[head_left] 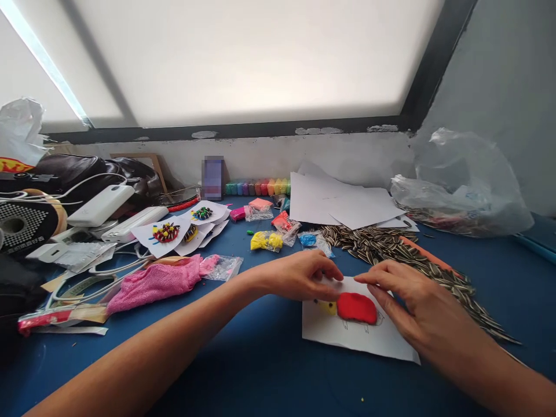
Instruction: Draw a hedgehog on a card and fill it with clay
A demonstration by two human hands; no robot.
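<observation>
A white sheet of paper (321,331) lies in front of me with a flat red clay shape (357,308) on a pencil drawing. Yellow clay (326,307) with dark dots adjoins the red on its left, partly under my fingers. My left hand (302,275) hovers at the paper's upper left, thumb and fingers apart and bent, nothing visible between them. From the right, my right hand (410,298) reaches over the sheet. Its index finger and thumb are stretched out near the red clay's upper right edge, with a gap between them. Drawn legs show below the red clay.
Striped sunflower seeds (369,243) lie behind the paper and along its right. Bags of yellow clay (266,241) and blue clay (308,239) sit beyond my hands. Decorated cards (167,233), a pink cloth (158,281) and cables crowd the left. White sheets (336,200) stand behind.
</observation>
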